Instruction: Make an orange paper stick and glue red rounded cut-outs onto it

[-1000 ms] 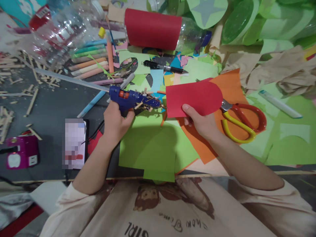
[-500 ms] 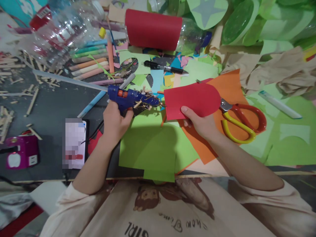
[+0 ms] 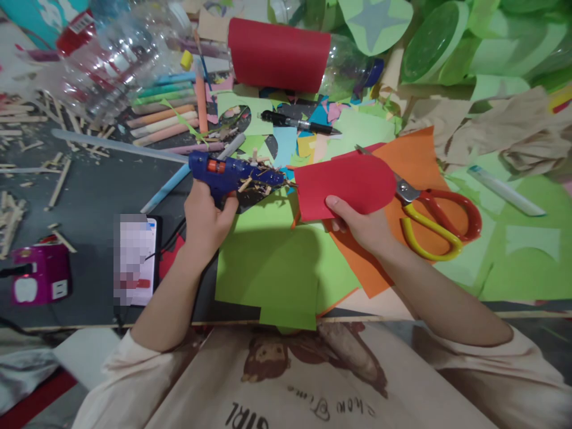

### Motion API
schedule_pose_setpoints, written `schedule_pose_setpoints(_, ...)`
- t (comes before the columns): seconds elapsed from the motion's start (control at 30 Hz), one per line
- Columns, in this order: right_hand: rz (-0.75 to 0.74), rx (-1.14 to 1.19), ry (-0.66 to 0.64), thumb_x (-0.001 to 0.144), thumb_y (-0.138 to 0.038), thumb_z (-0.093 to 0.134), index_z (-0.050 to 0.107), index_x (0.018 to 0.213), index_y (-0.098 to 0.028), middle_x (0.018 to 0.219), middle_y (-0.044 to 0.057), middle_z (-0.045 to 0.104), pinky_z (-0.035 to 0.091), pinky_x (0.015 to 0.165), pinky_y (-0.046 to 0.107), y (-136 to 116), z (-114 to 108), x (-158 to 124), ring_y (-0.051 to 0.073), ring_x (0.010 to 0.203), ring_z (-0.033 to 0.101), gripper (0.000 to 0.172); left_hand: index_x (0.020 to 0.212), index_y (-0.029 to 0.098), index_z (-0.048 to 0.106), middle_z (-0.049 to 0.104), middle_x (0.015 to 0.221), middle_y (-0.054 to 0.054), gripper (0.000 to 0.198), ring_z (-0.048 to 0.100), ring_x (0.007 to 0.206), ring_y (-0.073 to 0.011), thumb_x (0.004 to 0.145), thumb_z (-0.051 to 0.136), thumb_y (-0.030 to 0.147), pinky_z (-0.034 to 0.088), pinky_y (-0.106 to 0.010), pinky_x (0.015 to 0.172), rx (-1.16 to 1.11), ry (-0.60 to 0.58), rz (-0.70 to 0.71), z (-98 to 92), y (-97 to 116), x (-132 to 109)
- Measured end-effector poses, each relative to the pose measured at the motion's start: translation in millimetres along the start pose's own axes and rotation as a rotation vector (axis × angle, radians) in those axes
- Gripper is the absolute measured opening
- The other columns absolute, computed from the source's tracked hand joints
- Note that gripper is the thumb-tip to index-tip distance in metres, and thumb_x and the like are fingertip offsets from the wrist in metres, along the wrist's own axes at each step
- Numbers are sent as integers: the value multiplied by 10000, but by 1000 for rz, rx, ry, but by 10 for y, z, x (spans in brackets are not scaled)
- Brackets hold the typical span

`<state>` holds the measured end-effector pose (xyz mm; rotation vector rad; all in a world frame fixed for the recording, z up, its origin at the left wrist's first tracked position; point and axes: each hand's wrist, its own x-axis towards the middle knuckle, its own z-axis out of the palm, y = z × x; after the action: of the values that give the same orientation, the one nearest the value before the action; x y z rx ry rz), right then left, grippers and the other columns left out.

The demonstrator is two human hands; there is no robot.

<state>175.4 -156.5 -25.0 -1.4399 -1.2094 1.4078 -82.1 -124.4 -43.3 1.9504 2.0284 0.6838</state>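
Observation:
My left hand (image 3: 208,214) is closed around a blue glue gun (image 3: 218,171) with orange parts, bits of wood stuck along its front and a long clear glue stick (image 3: 120,145) coming out of its back. The gun's tip is at the left edge of a red paper piece (image 3: 348,179) with a rounded right end. Whether tip and paper touch, I cannot tell. My right hand (image 3: 357,220) pinches the lower edge of this red paper, thumb on top, fingers beneath. Just right of it lie scissors (image 3: 431,217) with red and yellow handles, on orange paper (image 3: 357,268).
Green paper (image 3: 268,256) lies in front of me. A phone (image 3: 138,262) and a purple box (image 3: 42,274) are at the left. Farther back are a red-wrapped bottle (image 3: 279,55), a black pen (image 3: 297,123), markers (image 3: 163,122), clear bottles (image 3: 120,56) and crumpled brown paper (image 3: 496,128).
The glue gun and my left hand have shifted slightly left. The red paper has moved a little left too, its left edge tilting slightly downward.

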Motion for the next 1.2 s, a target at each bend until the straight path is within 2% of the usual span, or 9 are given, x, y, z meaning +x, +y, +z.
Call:
schedule_pose_setpoints(0.43, -38, 22, -49, 782, -613, 625, 468, 443, -232, 395, -27, 444, 444, 448, 272, 24, -15, 0, 102, 399, 444, 534, 1052, 182, 493, 569, 781, -35, 356, 588, 663, -205, 726, 561, 307, 483, -353, 728, 4, -3, -49, -33, 30, 19)
schedule_pose_setpoints(0.67, -74, 38, -73, 793, -590, 628, 470, 438, -226, 392, -25, 454, 435, 439, 268, 53, -19, 24, 94, 396, 442, 532, 989, 190, 497, 589, 798, -59, 342, 618, 789, -261, 687, 569, 334, 492, -380, 758, -1, 100, 23, -44, 56, 32)
schedule_pose_setpoints(0.97, -85, 33, -65, 793, -589, 631, 464, 433, -227, 391, -22, 451, 431, 423, 275, 20, -16, 17, 93, 384, 424, 537, 1000, 204, 487, 595, 783, -33, 329, 586, 673, -205, 709, 557, 340, 487, -341, 695, -27, 118, 41, -24, 9, 34)
schedule_pose_setpoints(1.2, -66, 55, -63, 766, -617, 640, 467, 431, -232, 386, -21, 445, 446, 440, 284, 9, -5, 16, 97, 391, 425, 540, 1051, 185, 483, 601, 840, -55, 368, 614, 748, -225, 732, 555, 355, 491, -361, 754, -45, 85, 33, -25, -1, 32)
